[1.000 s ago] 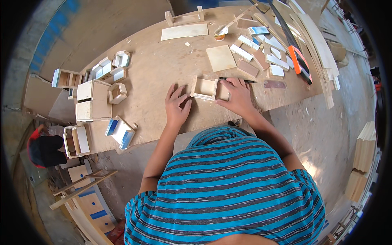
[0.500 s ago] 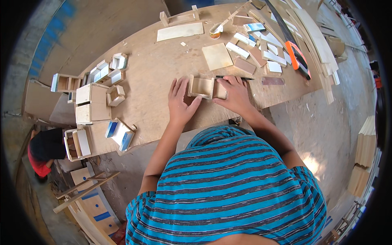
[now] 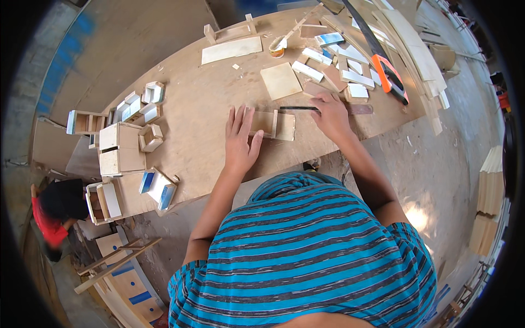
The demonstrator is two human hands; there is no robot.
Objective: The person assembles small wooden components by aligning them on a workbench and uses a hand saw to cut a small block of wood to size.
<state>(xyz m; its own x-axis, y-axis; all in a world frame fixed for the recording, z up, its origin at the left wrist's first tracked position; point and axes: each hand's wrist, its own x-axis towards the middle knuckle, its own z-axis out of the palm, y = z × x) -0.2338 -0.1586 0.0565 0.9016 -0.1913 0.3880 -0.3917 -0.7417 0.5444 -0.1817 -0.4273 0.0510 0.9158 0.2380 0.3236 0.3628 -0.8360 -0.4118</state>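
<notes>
A small open wooden box (image 3: 263, 121) lies in front of me, its left end held between the fingers and thumb of my left hand (image 3: 239, 143). Those fingers lie fairly straight along its left side, partly hiding it. A thin flat wooden piece (image 3: 285, 127) extends from under the box's right side. To the right, my right hand (image 3: 333, 117) is closed over the right end of a black pen (image 3: 298, 108), which lies just beyond the flat piece. The fingertips hide that end of the pen.
Wood offcuts (image 3: 356, 78) and an orange-handled handsaw (image 3: 391, 76) lie at the right. Beyond the square panel (image 3: 281, 81) is a small glue pot (image 3: 277, 50) with a stick. Several little wooden boxes (image 3: 123, 147) stand at the left, where a person in red (image 3: 52, 218) bends down.
My right hand has left the flat piece beside the box and moved right onto the pen. My left hand stays at the box. The view has shifted slightly.
</notes>
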